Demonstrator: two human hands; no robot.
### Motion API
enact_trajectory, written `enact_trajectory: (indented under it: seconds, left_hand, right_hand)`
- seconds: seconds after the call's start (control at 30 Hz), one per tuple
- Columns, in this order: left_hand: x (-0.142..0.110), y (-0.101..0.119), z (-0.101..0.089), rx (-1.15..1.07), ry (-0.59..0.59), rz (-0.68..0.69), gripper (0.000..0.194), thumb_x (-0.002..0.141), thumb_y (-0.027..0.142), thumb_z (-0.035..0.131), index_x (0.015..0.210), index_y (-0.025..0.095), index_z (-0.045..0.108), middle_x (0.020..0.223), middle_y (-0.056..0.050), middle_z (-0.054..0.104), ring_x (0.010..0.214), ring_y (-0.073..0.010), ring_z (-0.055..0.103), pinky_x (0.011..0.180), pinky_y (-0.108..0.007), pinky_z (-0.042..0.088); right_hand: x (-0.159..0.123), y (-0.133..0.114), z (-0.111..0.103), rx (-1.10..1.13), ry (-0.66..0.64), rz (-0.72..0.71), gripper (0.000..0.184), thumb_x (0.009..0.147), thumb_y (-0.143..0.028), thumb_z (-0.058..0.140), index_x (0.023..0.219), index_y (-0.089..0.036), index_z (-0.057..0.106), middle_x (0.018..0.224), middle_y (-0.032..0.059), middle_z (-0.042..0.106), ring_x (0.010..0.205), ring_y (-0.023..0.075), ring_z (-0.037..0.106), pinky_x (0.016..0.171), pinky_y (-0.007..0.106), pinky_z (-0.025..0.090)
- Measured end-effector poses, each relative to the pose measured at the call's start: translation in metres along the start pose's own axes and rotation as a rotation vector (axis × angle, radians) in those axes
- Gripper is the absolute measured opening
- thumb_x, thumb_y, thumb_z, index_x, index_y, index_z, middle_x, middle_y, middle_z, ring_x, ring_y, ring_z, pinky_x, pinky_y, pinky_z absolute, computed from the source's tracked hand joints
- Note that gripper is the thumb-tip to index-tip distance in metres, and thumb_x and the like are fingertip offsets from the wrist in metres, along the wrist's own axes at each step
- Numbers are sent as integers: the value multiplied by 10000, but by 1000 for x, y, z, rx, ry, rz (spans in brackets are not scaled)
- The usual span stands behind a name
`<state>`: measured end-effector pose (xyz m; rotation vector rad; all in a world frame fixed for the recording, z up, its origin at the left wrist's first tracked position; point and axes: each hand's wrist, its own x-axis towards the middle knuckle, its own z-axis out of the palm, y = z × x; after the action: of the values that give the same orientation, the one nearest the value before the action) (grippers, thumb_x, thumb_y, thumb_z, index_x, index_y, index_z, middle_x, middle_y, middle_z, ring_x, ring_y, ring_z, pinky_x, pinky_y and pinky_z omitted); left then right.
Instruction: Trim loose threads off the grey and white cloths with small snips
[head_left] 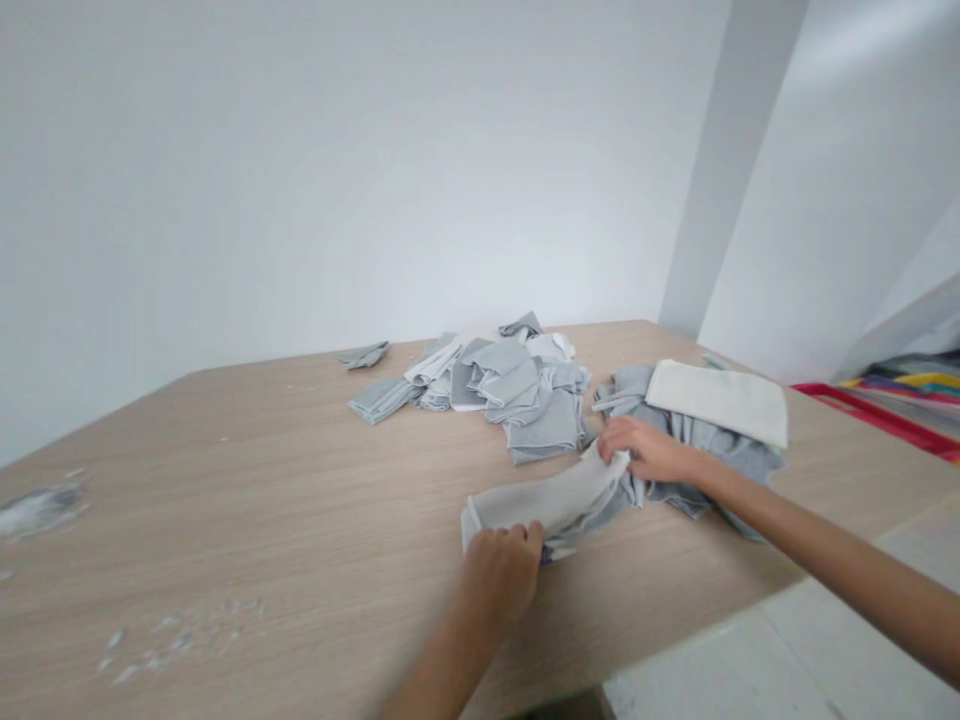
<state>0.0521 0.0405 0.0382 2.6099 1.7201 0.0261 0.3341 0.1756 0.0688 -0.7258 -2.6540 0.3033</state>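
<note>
A pale grey cloth [540,498] lies stretched across the wooden table [262,520] in front of me. My left hand [501,568] is closed on its near end, by the table's front edge. My right hand [646,449] pinches the cloth's far end, beside a rumpled heap of grey cloths [701,450] with a folded white cloth [718,400] on top. Behind the stretched cloth lies a spread of several folded grey and white cloths [502,385].
One small grey cloth [365,354] lies apart near the back wall. Dusty white specks [45,505] mark the table's left side. The table's right corner drops off to a light floor [810,640]. Coloured sheets and a red tray [885,405] sit at far right.
</note>
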Motion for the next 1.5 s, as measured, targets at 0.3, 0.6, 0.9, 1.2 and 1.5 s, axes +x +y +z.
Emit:
enact_trajectory:
  seconds: [0.3, 0.6, 0.9, 1.2, 1.5]
  left_hand:
    - [10, -24, 20, -212, -99, 44, 414, 877, 343, 516, 1247, 252, 676, 1007, -153, 743, 932, -334, 697, 829, -447, 517]
    - [18, -40, 52, -347, -41, -130, 427, 908, 274, 472, 1304, 287, 631, 1131, -100, 736, 1020, -282, 680, 904, -400, 485]
    - [-9, -85, 71, -606, 176, -183, 472, 915, 240, 479, 1374, 314, 559, 1115, -32, 748, 984, -222, 684, 873, -324, 491]
    - [-24, -122, 81, -728, 264, -257, 423, 903, 250, 499, 1298, 321, 632, 1089, -37, 758, 977, -238, 705, 895, -338, 523]
    - [-14, -123, 106, -663, -77, -196, 664, 788, 142, 565, 1430, 298, 502, 1116, -126, 743, 950, -345, 722, 800, -434, 574]
  right_hand:
    - [-55, 7, 34, -116, -8, 203, 744, 657, 54, 448, 1220, -368, 692, 1282, 24, 671, 1229, 244, 604, 1179, 356, 325]
    - [-29, -12, 110, -219, 35, 166, 537, 982, -306, 432, 1493, -143, 409, 1496, 171, 443, 1391, 283, 432, 1141, 527, 371]
    - [3, -10, 75, -226, 66, 218, 474, 1005, -339, 389, 1451, -209, 484, 1452, 101, 523, 1360, 268, 478, 1160, 513, 356]
    - [142, 55, 53, -260, 386, 312, 398, 906, -240, 446, 1255, -174, 625, 1247, 117, 677, 1155, 269, 635, 1035, 427, 484]
    - [289, 171, 84, -510, 167, 337, 650, 734, -38, 522, 1384, -65, 494, 1427, 222, 499, 1276, 322, 505, 1072, 446, 417]
